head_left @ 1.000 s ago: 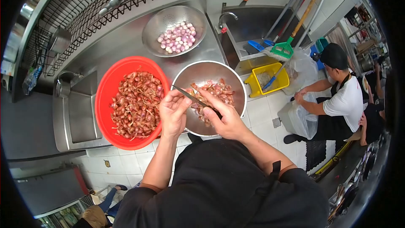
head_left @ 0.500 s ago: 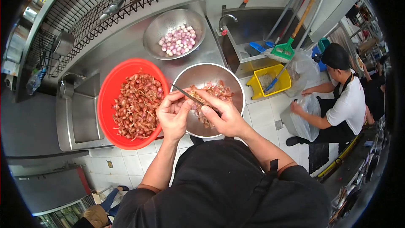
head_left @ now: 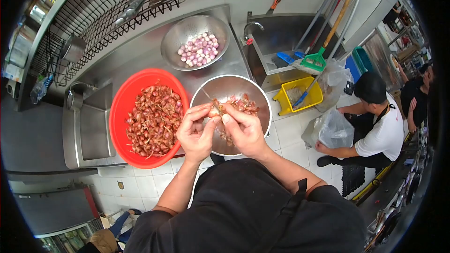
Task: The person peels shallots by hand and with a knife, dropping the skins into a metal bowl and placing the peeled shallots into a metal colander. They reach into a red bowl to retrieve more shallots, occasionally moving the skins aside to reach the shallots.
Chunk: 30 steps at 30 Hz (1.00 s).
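Over the steel bowl [head_left: 255,133] with reddish peelings [head_left: 243,104], my left hand [head_left: 196,133] pinches a small shallot [head_left: 214,112]. Beside it my right hand [head_left: 243,129] has its thumb and fingers closed on a thin knife [head_left: 206,94], whose blade points up and left past the shallot. The two hands nearly meet at the shallot. A red basin [head_left: 120,133] full of unpeeled shallots [head_left: 154,121] stands to the left. Behind the bowl, a steel colander [head_left: 171,42] holds peeled purple-white shallots [head_left: 199,49].
Sinks lie at the left [head_left: 96,133] and at the back right [head_left: 281,30]. A wire rack [head_left: 108,9] hangs upper left. Right are brooms, a yellow bucket [head_left: 282,98] and a crouching person [head_left: 379,122] with a plastic bag [head_left: 333,129]. Other people show at the edges.
My fingers have drawn together around the shallot, and the blade has turned to point more steeply upward. The crouching person's head and hands have moved lower with the bag.
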Motion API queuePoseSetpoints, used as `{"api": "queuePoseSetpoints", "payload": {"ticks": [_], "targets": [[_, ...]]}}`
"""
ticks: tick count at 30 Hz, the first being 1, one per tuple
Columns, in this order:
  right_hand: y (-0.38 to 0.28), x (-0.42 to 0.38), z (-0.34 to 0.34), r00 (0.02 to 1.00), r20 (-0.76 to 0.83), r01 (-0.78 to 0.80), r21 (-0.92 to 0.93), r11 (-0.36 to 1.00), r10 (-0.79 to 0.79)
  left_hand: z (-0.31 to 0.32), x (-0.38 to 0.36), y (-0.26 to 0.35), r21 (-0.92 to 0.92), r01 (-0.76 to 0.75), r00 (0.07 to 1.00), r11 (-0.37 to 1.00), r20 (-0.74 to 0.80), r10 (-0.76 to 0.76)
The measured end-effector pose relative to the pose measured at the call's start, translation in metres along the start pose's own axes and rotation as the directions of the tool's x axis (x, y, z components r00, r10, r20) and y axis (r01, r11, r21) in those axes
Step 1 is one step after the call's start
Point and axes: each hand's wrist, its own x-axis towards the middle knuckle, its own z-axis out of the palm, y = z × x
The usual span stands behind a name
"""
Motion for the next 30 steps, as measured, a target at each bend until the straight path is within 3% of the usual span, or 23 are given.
{"api": "queuePoseSetpoints", "payload": {"ticks": [1,2,3,4,5,7,8,9,10,11,12,13,15,19,21,22,24,27,30], "targets": [[-0.002,0.001,-0.005,1.0,0.002,0.002,-0.002,1.0,-0.002,-0.001,0.001,-0.001,-0.099,0.065,0.998,0.993,0.006,-0.065],[-0.004,0.001,-0.013,0.988,0.075,-0.143,0.175,0.974,0.132,-0.006,0.002,-0.004,-0.1,0.063,0.998,0.993,0.004,-0.063],[-0.006,0.003,-0.016,0.953,0.172,-0.294,0.334,0.896,0.249,-0.013,0.005,-0.007,-0.343,0.234,0.972,0.91,0.06,-0.228],[-0.016,0.005,-0.013,0.949,0.117,-0.314,0.296,0.902,0.292,-0.017,0.007,-0.01,-0.55,0.387,0.918,0.74,0.155,-0.364],[-0.012,0.007,-0.013,0.949,0.122,-0.315,0.297,0.901,0.292,-0.019,0.007,-0.013,-0.549,0.383,0.919,0.743,0.15,-0.363],[0.005,0.011,-0.02,0.995,-0.102,-0.015,-0.03,0.999,0.012,-0.021,0.008,-0.015,-0.625,0.446,0.881,0.641,0.178,-0.439],[0.018,0.015,-0.031,0.991,-0.131,-0.001,-0.184,0.983,-0.024,-0.023,0.007,-0.017,-0.621,0.443,0.879,0.647,0.158,-0.45],[0.02,0.019,-0.041,0.992,-0.124,-0.002,-0.185,0.983,-0.022,-0.027,0.007,-0.019,-0.622,0.438,0.88,0.649,0.151,-0.45],[0.02,0.024,-0.05,0.998,-0.019,-0.057,-0.476,0.878,0.055,-0.031,0.007,-0.022,-0.663,0.459,0.862,0.592,0.172,-0.477],[0.022,0.026,-0.057,0.986,0.059,-0.067,-0.725,0.686,0.158,-0.033,0.007,-0.024,-0.7,0.477,0.843,0.531,0.195,-0.501],[0.028,0.025,-0.06,0.984,0.058,-0.06,-0.791,0.608,0.171,-0.031,0.008,-0.02,-0.696,0.481,0.83,0.534,0.165,-0.532],[0.035,0.023,-0.059,0.983,0.06,-0.059,-0.791,0.609,0.173,-0.032,0.009,-0.021,-0.696,0.479,0.83,0.534,0.162,-0.533],[0.041,0.018,-0.053,0.997,0.041,0.077,-0.701,0.709,-0.067,-0.036,0.011,-0.023,-0.739,0.496,0.806,0.455,0.197,-0.558],[0.023,0.016,-0.043,0.991,0.042,-0.078,-0.599,0.797,0.128,-0.04,0.009,-0.025,-0.766,0.502,0.77,0.401,0.185,-0.611],[0.02,0.013,-0.034,0.993,0.02,-0.107,-0.332,0.937,0.121,-0.039,0.004,-0.034,-0.651,0.411,0.874,0.638,0.084,-0.478],[0.015,0.01,-0.03,0.992,0.016,-0.11,-0.332,0.937,0.122,-0.038,0.004,-0.03,-0.608,0.438,0.863,0.662,0.078,-0.499],[0.001,0.004,-0.02,0.984,0.089,-0.145,-0.136,0.98,0.158,-0.027,0.005,-0.02,-0.573,0.406,0.874,0.712,0.016,-0.486],[0.001,-0.001,-0.009,0.991,0.127,-0.014,-0.157,0.987,0.035,-0.019,0.003,-0.014,-0.468,0.381,0.889,0.797,-0.05,-0.454],[0.002,-0.003,-0.012,0.982,0.146,-0.096,-0.135,0.986,0.116,-0.022,-0.005,-0.016,-0.358,0.372,0.909,0.857,-0.048,-0.414]]}}
